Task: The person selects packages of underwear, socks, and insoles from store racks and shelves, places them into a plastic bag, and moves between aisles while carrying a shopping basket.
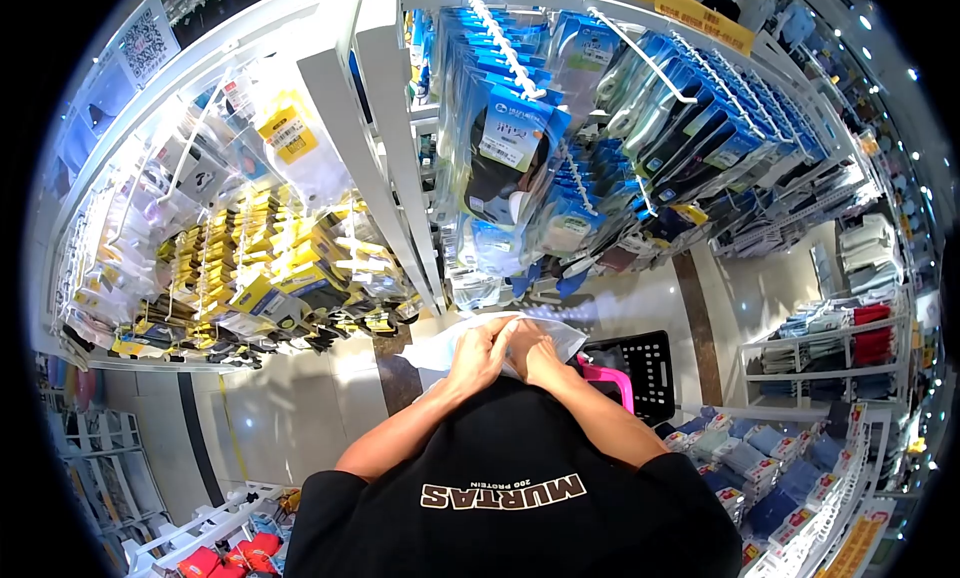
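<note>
My left hand (480,352) and my right hand (536,352) are close together in front of my chest. Both have their fingers curled on a clear plastic bag (436,351), whose thin sheet spreads out on either side of them. What the bag contains, if anything, is hidden behind my hands. Just right of my right hand, lower down, is a black shopping basket (641,373) with a pink handle (608,380).
Ahead, blue-topped packs (515,128) hang from white hooks on a rack. Yellow-carded packs (270,268) fill the rack to the left, past a white upright post (365,128). Folded goods (770,468) are stacked near right. Tiled floor (330,408) runs between the racks.
</note>
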The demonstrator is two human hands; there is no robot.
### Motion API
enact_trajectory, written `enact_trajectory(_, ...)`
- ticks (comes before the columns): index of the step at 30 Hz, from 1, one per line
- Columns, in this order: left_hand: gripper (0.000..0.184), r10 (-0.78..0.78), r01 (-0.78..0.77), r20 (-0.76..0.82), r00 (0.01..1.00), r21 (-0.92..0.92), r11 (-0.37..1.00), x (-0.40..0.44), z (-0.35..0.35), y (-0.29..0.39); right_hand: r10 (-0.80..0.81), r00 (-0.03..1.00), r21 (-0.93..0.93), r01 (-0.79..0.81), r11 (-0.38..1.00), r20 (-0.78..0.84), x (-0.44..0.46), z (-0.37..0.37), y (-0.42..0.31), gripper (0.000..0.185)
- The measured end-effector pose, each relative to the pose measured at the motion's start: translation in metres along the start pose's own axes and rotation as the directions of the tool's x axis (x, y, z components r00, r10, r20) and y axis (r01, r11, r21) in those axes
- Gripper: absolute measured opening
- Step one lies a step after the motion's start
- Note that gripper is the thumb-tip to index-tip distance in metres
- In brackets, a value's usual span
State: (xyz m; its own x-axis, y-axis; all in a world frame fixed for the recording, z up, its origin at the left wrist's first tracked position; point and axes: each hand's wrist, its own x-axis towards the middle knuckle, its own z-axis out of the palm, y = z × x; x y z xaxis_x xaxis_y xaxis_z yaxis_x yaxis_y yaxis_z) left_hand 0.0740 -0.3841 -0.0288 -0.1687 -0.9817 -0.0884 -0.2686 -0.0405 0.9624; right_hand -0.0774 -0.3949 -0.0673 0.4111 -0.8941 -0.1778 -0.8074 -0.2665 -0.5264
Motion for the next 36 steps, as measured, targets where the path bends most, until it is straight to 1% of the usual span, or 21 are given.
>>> enact_trajectory(3, 0.029, 0.091, -0.09, -0.043, 0.995, 0.012, 0.996, -0.003, 0.001, 0.002, 0.02, 0.975, -0.275, 0.043, 0.961, 0.223, 0.011, -0.007, -0.014, 0.035)
enact_trajectory(6, 0.028, 0.126, -0.128, -0.07, 0.99, -0.036, 0.991, -0.001, 0.003, -0.005, 0.151, 0.917, -0.279, -0.045, 0.959, 0.37, 0.028, -0.002, -0.017, 0.049)
enact_trajectory(9, 0.029, 0.034, -0.045, -0.107, 0.994, -0.098, 0.994, 0.008, -0.01, -0.012, 0.065, 0.956, -0.069, -0.047, 0.997, 0.287, 0.021, -0.034, -0.013, 0.051)
enact_trajectory(10, 0.029, 0.024, -0.039, -0.131, 0.991, -0.112, 0.993, 0.011, -0.014, -0.018, -0.099, 0.973, -0.007, 0.103, 0.995, 0.209, 0.021, -0.051, -0.012, 0.055)
enact_trajectory(11, 0.03, 0.092, -0.114, -0.193, 0.977, -0.105, 0.988, 0.012, -0.016, -0.019, -0.284, 0.947, 0.137, 0.264, 0.955, 0.15, 0.021, -0.073, -0.003, 0.057)
enact_trajectory(12, 0.03, 0.032, -0.049, -0.156, 0.987, -0.11, 0.993, 0.011, -0.019, -0.018, -0.315, 0.922, 0.357, 0.223, 0.907, 0.226, 0.021, -0.11, -0.007, 0.055)
enact_trajectory(13, 0.031, -0.028, 0.014, -0.12, 0.992, -0.112, 0.994, 0.008, -0.022, -0.017, -0.245, 0.923, 0.466, 0.084, 0.881, 0.296, 0.022, -0.146, -0.015, 0.044)
enact_trajectory(14, 0.031, -0.086, 0.076, -0.083, 0.993, -0.11, 0.991, 0.006, -0.024, -0.016, -0.22, 0.934, 0.463, 0.067, 0.884, 0.283, 0.028, -0.177, -0.014, 0.036)
enact_trajectory(15, 0.031, -0.032, 0.02, -0.119, 0.992, -0.098, 0.995, 0.005, -0.017, -0.026, -0.176, 0.971, 0.53, 0.064, 0.845, 0.164, 0.039, -0.2, -0.009, 0.03)
enact_trajectory(16, 0.032, -0.056, 0.044, -0.105, 0.993, -0.118, 0.992, 0.001, -0.015, -0.023, -0.047, 0.999, 0.615, 0.032, 0.788, 0.008, 0.052, -0.221, -0.008, 0.026)
enact_trajectory(17, 0.032, -0.08, 0.068, -0.089, 0.993, -0.136, 0.988, -0.002, -0.013, -0.019, -0.222, 0.93, 0.561, 0.355, 0.748, -0.293, 0.081, -0.228, 0.025, 0.027)
enact_trajectory(18, 0.033, -0.102, 0.09, -0.073, 0.992, -0.152, 0.984, -0.004, -0.012, -0.016, -0.003, 0.925, 0.748, 0.31, 0.586, -0.381, 0.109, -0.241, 0.038, 0.032)
enact_trajectory(20, 0.033, -0.099, 0.086, -0.085, 0.991, -0.147, 0.985, -0.007, -0.008, -0.019, 0.257, 0.779, 0.742, 0.357, 0.568, -0.572, 0.155, -0.27, 0.047, 0.046)
enact_trajectory(21, 0.033, -0.109, 0.094, -0.083, 0.991, -0.163, 0.982, -0.009, -0.009, -0.019, 0.262, 0.701, 0.674, 0.408, 0.615, -0.663, 0.175, -0.28, 0.051, 0.057)
enact_trajectory(22, 0.033, -0.12, 0.104, -0.081, 0.989, -0.18, 0.978, -0.01, -0.01, -0.019, 0.304, 0.69, 0.713, 0.437, 0.549, -0.657, 0.192, -0.29, 0.049, 0.066)
enact_trajectory(24, 0.034, -0.111, 0.092, -0.108, 0.988, -0.164, 0.982, -0.01, -0.013, -0.02, 0.361, 0.683, 0.746, 0.419, 0.518, -0.635, 0.222, -0.306, 0.037, 0.067)
enact_trajectory(26, 0.034, -0.092, 0.072, -0.151, 0.984, -0.131, 0.989, -0.012, -0.015, -0.021, 0.145, 0.718, 0.649, 0.5, 0.574, -0.681, 0.233, -0.322, 0.028, 0.06)
enact_trajectory(27, 0.035, -0.163, 0.136, -0.131, 0.978, -0.194, 0.972, -0.014, -0.017, -0.011, 0.138, 0.699, 0.637, 0.529, 0.561, -0.702, 0.262, -0.325, 0.051, 0.054)
enact_trajectory(30, 0.034, -0.159, 0.13, -0.156, 0.975, -0.183, 0.975, -0.018, -0.018, -0.007, 0.128, 0.738, 0.651, 0.483, 0.585, -0.662, 0.284, -0.332, 0.058, 0.056)
enact_trajectory(31, 0.033, -0.117, 0.093, -0.17, 0.978, -0.145, 0.985, -0.018, -0.017, -0.013, 0.077, 0.732, 0.625, 0.516, 0.586, -0.677, 0.287, -0.333, 0.06, 0.053)
enact_trajectory(36, 0.032, -0.143, 0.104, -0.194, 0.971, -0.199, 0.974, -0.017, -0.017, -0.019, 0.069, 0.876, 0.799, 0.4, 0.448, -0.477, 0.253, -0.335, 0.049, 0.042)
